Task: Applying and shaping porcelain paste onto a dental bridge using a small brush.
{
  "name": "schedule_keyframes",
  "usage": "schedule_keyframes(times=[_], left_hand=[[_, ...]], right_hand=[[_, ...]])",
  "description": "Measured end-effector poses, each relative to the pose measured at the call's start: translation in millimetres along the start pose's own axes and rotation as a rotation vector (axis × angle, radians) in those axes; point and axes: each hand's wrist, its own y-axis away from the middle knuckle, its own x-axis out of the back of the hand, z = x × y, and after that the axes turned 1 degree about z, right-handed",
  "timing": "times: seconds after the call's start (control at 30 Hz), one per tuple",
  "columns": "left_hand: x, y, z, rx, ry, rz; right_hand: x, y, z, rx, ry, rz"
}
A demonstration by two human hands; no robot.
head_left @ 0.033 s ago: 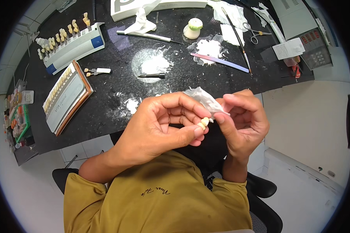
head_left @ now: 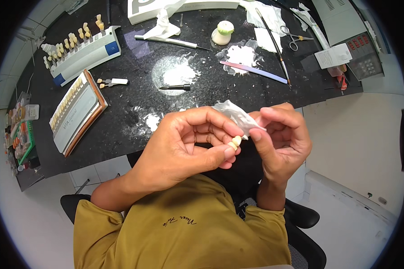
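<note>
The left hand (head_left: 184, 145) pinches a small cream tooth-shaped piece (head_left: 234, 142) between thumb and fingertips, and the right hand (head_left: 280, 141) meets it from the other side, holding a crumpled clear plastic wrapper (head_left: 232, 112) that rises just above the pinch. Beyond the hands lies a black speckled worktop (head_left: 134, 110) with white powder patches (head_left: 175, 74). Far left of the grip sit a tooth shade guide (head_left: 76, 112) and a rack of sample teeth (head_left: 83, 49). Past the grip lie a black pen-like tool (head_left: 175, 87), a small white jar with a green lid (head_left: 222, 33), a pink and blue file (head_left: 253, 71) and, farther right, scissors (head_left: 294, 38)
</note>
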Motion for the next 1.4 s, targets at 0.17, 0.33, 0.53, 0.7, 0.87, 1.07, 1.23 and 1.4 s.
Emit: schedule_keyframes(times=[0.17, 0.33, 0.53, 0.7, 0.87, 1.07, 1.23, 1.4], left_hand=[[0, 1, -1, -0.051, -0.065, 0.007], [-2, 2, 1, -0.034, -0.067, 0.020], [-1, 4, 3, 0.011, -0.024, 0.026], [1, 3, 6, 0.073, 0.032, 0.037], [3, 2, 5, 0.135, 0.083, 0.062], [6, 2, 5, 0.174, 0.153, 0.022], [8, 1, 2, 0.224, 0.237, 0.026], [1, 2, 1, 0.109, 0.092, 0.093]], right_hand=[[2, -1, -1, 0.103, 0.070, 0.037], [-4, 2, -6, 0.225, 0.192, 0.050], [-9, 3, -12, 0.361, 0.362, -0.021], [-11, -1, -12, 0.513, 0.509, -0.088], [-13, -6, -9, 0.633, 0.568, -0.141], [-13, -7, -11, 0.635, 0.572, -0.165], [-6, -4, -9, 0.665, 0.599, -0.176], [7, -7, 5, 0.628, 0.644, 0.040]])
